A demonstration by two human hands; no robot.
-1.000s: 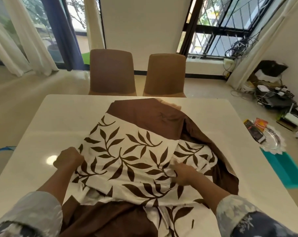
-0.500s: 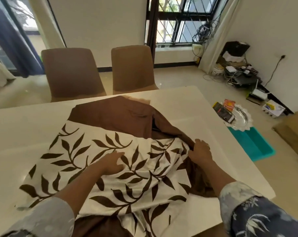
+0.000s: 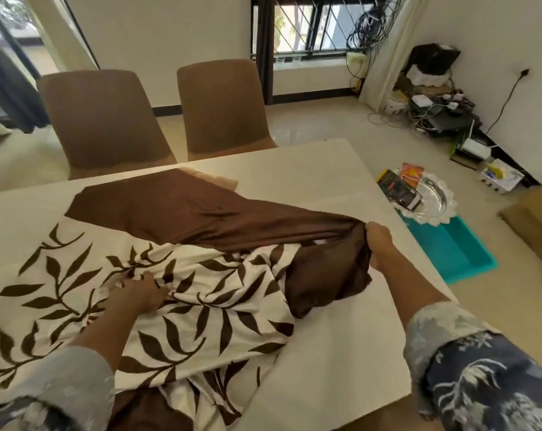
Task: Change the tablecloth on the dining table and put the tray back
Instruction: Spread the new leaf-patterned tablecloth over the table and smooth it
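Observation:
A tablecloth [image 3: 182, 213], plain brown on one side and white with brown leaves on the other, lies partly folded on the white dining table [image 3: 310, 181]. My right hand [image 3: 377, 245] grips a bunched brown edge near the table's right side and holds it raised and taut. My left hand [image 3: 139, 293] rests on the leaf-printed part in the middle, fingers curled into the gathered cloth. A glass tray [image 3: 431, 200] with a white scalloped rim sits off the table to the right, on a teal stool [image 3: 450, 253], with small packets in it.
Two brown chairs [image 3: 108, 119] stand at the table's far side. Cables, boxes and a router [image 3: 475, 147] crowd the floor by the right wall. A cardboard box [image 3: 534, 213] sits at the far right. Curtains hang by the windows.
My right hand has closed on the brown edge and pulled it up and to the right, stretching the cloth. My left hand has bunched the printed cloth. My view has turned further right.

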